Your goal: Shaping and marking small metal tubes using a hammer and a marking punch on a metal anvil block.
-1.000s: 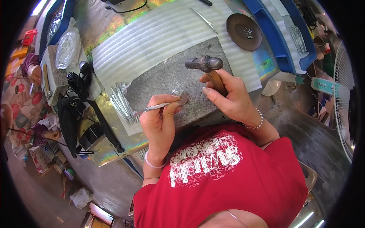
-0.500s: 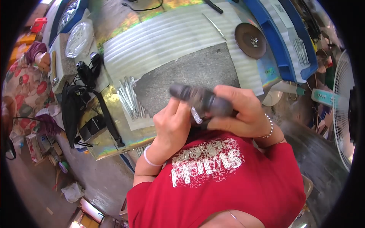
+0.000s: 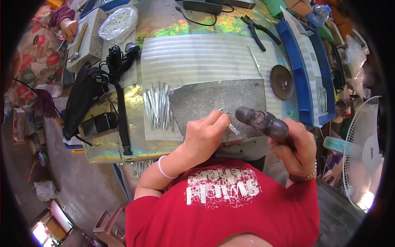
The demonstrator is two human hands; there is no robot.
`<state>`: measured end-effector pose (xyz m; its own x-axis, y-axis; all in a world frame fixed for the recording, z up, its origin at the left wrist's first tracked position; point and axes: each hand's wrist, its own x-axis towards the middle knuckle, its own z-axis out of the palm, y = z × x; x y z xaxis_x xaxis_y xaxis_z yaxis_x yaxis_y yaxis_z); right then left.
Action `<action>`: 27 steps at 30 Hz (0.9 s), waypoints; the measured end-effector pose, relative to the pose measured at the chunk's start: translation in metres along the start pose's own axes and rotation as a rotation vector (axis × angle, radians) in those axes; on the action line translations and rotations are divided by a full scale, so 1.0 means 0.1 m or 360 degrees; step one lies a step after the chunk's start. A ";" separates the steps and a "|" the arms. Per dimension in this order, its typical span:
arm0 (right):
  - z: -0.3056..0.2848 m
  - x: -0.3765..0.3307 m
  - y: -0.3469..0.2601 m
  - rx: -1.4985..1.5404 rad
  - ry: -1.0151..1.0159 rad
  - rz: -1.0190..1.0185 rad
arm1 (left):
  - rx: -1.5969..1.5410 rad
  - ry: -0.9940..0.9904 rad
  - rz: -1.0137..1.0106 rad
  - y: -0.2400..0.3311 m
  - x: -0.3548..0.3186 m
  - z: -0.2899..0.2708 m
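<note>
My left hand [image 3: 207, 133] is closed in a pinch over the near part of a grey slab [image 3: 197, 96]. From its fingers sticks a short, shiny metal rod [image 3: 233, 129]. My right hand [image 3: 298, 150] is wrapped round the handle of a dark hammer [image 3: 263, 122]. The hammer's head is raised to the right of the rod and apart from it; most of the handle is hidden by the hand. Left of the slab lies a bundle of silver metal rods [image 3: 158, 107].
White foam sheet [image 3: 185, 53] lies under the slab. On the right are a brown round dish [image 3: 282, 88] with small bits, a thin pointed tool [image 3: 255, 61], pliers [image 3: 257, 35], a blue tray [image 3: 294, 61] and a fan [image 3: 366, 152]. A black bag [image 3: 84, 99] and a co-worker's hand [image 3: 69, 29] are left.
My right hand has moved right with the hammer, away from my left hand. My left hand has come forward onto the slab with the rod. The view has shifted.
</note>
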<state>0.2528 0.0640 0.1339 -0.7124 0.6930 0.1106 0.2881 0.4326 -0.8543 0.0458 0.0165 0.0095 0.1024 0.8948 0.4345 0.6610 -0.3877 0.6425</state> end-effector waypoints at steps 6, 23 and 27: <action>-0.11 -0.10 -0.16 -0.0333 -0.0101 -0.0079 | -0.0032 -0.0005 0.0028 0.00 0.03 -0.03; 0.02 -0.36 -0.41 -0.0740 0.0455 0.0083 | -0.0026 -0.0154 -0.0075 0.01 0.02 -0.02; -0.01 -0.11 -0.30 -0.0848 -0.0096 -0.0225 | -0.0034 -0.0007 0.0012 0.00 0.00 0.00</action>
<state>0.2530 0.0440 0.1588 -0.7984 0.5797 0.1630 0.4598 0.7617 -0.4565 0.0456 0.0166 0.0099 0.1105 0.8929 0.4364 0.6444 -0.3987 0.6526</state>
